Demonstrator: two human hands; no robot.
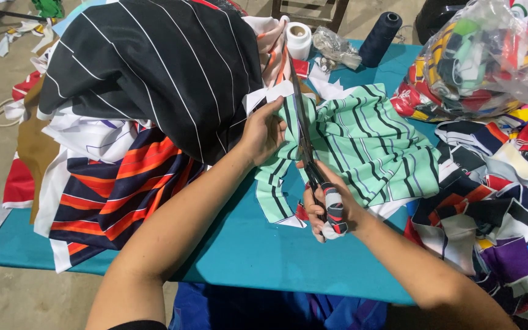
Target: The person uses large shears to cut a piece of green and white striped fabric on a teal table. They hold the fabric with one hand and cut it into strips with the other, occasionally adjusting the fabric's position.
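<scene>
My right hand [331, 205] grips the wrapped handles of long black scissors [304, 131], whose blades run up across a mint-green cloth with black and white stripes [368, 140]. My left hand [264, 131] pinches the left edge of that green cloth, right beside the blades. The cloth lies on a teal-covered table [245, 250]. A narrow green strip [273, 192] hangs down from the cloth below my left hand.
A tall heap of black striped, white and orange-navy fabric [148, 67] fills the table's left. Colourful scraps [496, 201] pile at the right under a clear bag of scraps [490, 55]. A white thread roll [299, 40] and a navy thread cone [379, 38] stand at the back.
</scene>
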